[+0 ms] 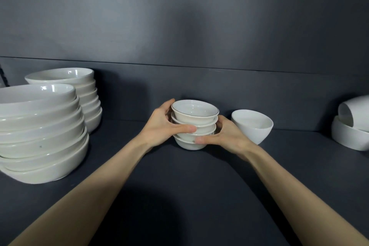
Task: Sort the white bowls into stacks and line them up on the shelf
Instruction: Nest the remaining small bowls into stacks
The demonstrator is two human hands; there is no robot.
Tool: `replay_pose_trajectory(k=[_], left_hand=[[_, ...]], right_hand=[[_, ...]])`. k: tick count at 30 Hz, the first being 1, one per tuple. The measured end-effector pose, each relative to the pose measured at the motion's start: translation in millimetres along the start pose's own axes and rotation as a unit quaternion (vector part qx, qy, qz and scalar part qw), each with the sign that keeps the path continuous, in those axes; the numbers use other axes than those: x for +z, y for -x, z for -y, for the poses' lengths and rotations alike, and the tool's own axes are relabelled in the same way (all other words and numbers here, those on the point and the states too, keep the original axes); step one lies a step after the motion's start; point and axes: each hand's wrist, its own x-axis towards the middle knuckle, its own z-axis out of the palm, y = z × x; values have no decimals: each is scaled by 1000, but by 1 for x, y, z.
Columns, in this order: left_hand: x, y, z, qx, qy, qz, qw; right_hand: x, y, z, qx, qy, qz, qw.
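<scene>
I start with the shelf (179, 195), dark and deep, which carries everything. At its left edge the front stack of wide bowls (40, 132) stands nearest me. The second stack of wide bowls (79, 96) stands just behind it, toward the back wall. Both look sorted and settled, so I count that part done.

The right edge is less tidy. A deep bowl (349, 142) sits upright with a tipped bowl (353, 110) lying on its side in it, mouth turned toward the middle (that pair, I judge, has yet to be nested properly). Right of the middle, a loose bowl (252, 126) leans tilted by itself, belonging to no stack.

Smallest is the small stack (194, 124), four little bowls with a thin dark line at the rim. It stands at the middle of the shelf, well apart from either edge, and its bottom bowl appears to rest on the surface.

That stack sits squarely between my hands. My left hand (161, 126) grips its left side, thumb laid across the front at mid height and fingers curled behind the top bowl. My right hand (225, 134) grips the right side lower down, thumb on the front of the lower bowls. The loose bowl is just beside the back of this hand; I cannot tell if they touch.

I put the job at about halfway. This stack needs lining up, then the loose bowl and the right-edge pair.
</scene>
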Motion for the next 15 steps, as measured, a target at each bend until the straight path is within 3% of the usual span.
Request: replay_pose_trajectory(k=[15], left_hand=[[-2, 2, -2, -19, 48, 13, 999]], right_hand=[[-4, -1, -1, 1, -22, 10, 1000]])
